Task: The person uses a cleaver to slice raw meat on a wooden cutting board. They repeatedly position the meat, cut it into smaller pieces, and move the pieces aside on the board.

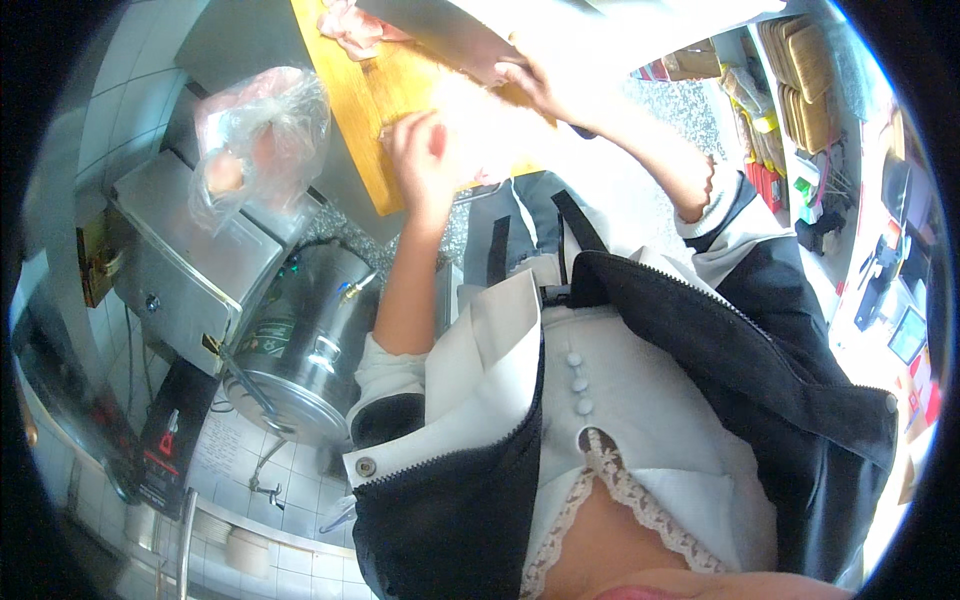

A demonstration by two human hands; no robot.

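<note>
A yellow wooden cutting board (349, 105) lies before me, its right part washed out by glare. My right hand (544, 86) grips the near end of a broad grey metal blade (450, 34), which looks like a cleaver and slants across the board. The handle cannot be made out. My left hand (424, 146) is over the board's near part with its fingers curled; glare hides whether anything is in them. Pink raw meat (356, 30) lies at the board's far left, beside the blade. A small pink scrap (486, 177) shows at the near edge.
Left of the board, a clear plastic bag (292, 142) with pink contents rests by a stainless-steel appliance (202, 225). Nearer stands a large steel pot with a tap (322, 330). Below are a black box (169, 442) and a wall faucet (270, 491). Brown trays (802, 112) fill shelving at right.
</note>
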